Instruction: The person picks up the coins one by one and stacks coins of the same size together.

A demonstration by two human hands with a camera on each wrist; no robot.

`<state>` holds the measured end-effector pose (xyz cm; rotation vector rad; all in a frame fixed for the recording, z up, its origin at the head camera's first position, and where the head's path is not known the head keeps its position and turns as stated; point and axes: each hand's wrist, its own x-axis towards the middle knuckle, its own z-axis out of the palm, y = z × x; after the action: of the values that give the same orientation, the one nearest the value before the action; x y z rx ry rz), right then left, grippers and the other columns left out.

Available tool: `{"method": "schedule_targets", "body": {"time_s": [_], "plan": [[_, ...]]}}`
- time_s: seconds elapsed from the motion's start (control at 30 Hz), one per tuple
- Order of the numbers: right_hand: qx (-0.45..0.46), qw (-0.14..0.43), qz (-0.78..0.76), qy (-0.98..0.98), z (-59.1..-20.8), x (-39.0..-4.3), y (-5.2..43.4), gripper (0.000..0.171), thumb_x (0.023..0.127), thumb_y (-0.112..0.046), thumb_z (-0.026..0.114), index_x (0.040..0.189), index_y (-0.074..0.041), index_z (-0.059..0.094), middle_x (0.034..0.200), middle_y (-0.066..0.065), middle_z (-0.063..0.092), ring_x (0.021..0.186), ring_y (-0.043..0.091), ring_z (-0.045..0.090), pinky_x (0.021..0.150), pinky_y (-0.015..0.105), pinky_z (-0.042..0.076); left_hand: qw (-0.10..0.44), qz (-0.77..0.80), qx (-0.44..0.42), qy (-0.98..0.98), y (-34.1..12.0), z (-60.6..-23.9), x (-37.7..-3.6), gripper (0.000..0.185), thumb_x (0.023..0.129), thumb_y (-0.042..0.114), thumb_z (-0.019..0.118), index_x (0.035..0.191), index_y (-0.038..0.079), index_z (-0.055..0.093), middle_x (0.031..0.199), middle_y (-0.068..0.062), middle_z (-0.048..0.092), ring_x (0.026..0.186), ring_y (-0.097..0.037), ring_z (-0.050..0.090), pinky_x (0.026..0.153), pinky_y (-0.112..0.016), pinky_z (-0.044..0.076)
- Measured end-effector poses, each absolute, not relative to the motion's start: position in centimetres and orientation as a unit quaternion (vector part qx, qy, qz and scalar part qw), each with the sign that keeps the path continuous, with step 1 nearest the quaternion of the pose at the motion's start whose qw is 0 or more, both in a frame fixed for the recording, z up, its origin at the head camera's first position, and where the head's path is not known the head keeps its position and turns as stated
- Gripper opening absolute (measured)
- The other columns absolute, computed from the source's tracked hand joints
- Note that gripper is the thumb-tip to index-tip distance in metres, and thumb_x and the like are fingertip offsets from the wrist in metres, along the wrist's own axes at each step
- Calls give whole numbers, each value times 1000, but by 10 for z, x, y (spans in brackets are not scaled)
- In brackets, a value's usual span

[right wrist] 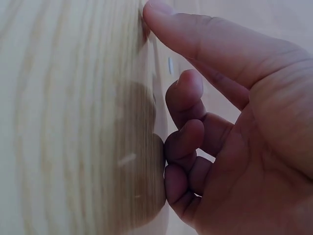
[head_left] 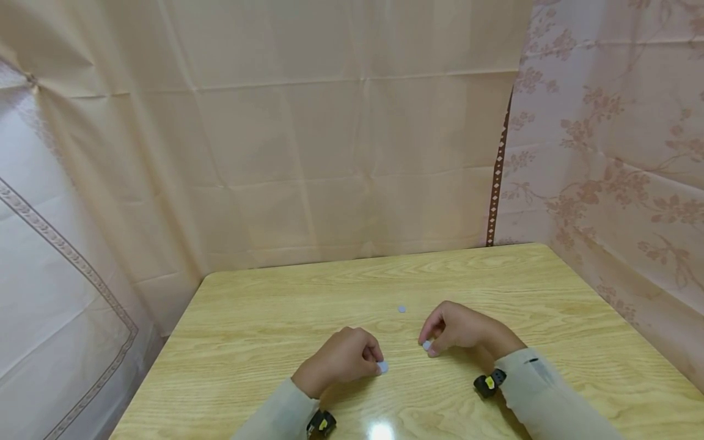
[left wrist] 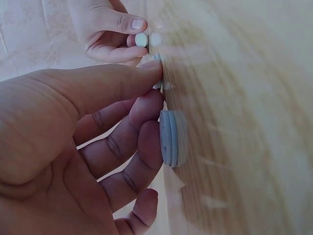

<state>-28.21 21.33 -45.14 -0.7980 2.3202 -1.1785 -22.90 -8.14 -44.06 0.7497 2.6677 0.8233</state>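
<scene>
Pinching small round pale discs (head_left: 383, 366): both hands, glossy wood-grain table (head_left: 550, 293).

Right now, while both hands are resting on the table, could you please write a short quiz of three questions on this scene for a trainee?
1. True or false: a loose disc lies on the table, beyond both hands and touching neither.
2. Which hand is nearer the table's right edge? A. left hand B. right hand
3. Fill in: the right hand's thumb and finger pinch a small pale ____.
Key: 1 true; 2 B; 3 disc.
</scene>
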Motion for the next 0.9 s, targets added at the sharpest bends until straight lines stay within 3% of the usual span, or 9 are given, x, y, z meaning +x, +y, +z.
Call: {"method": "schedule_targets", "body": {"time_s": [0.9], "plan": [[-273, 203, -423, 840, -454, -277, 201, 15, 81, -10, 88, 94, -15, 83, 64, 0, 58, 55, 8, 43, 51, 21, 36, 123, 278, 256, 918, -81, -441, -229, 8, 85, 17, 86, 84, 19, 78, 71, 16, 65, 63, -2, 58, 63, -22, 49]]}}
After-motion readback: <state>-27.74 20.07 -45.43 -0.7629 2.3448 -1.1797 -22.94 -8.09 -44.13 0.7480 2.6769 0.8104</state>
